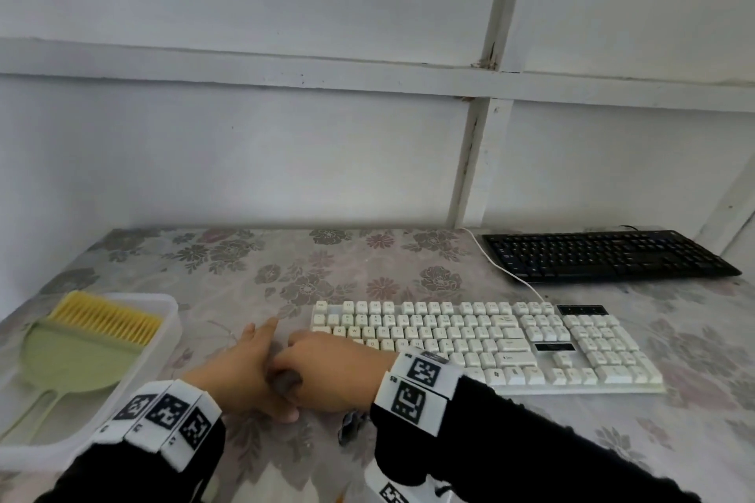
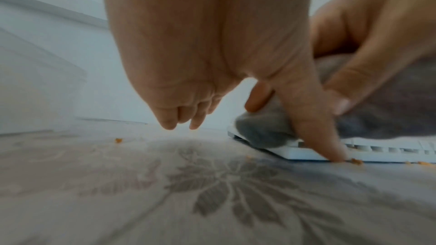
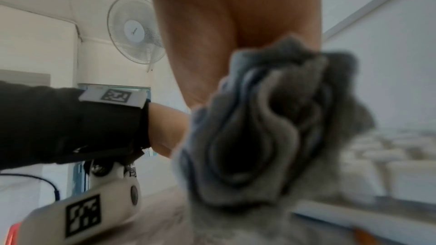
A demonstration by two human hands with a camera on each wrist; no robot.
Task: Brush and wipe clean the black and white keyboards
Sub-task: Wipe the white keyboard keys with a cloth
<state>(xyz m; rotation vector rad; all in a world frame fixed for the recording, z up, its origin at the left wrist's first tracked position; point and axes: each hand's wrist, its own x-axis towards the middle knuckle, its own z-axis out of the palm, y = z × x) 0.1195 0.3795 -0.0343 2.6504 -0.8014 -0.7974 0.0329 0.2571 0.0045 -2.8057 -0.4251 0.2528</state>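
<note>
The white keyboard [image 1: 490,339] lies across the middle of the flowered table, and the black keyboard [image 1: 604,257] sits behind it at the far right. My two hands meet at the white keyboard's left end. My right hand [image 1: 327,368] grips a bunched grey cloth [image 1: 286,380] that rests on the keyboard's near left corner [image 2: 306,154]. The cloth [image 2: 264,131] bulges out below the right hand [image 2: 377,34], and its folds [image 3: 259,128] fill the right wrist view. My left hand [image 1: 253,355] holds nothing. Its thumb [image 2: 330,146] points down to the table at the keyboard's front edge, and its fingers [image 2: 179,120] hang loose.
A white tray [image 1: 171,310] at the left holds a green dustpan [image 1: 77,359] and a yellow-bristled brush [image 1: 106,316]. A white cable [image 1: 502,270] runs from the white keyboard past the black one. Orange crumbs [image 2: 118,140] lie on the tablecloth. A white wall closes the table's far side.
</note>
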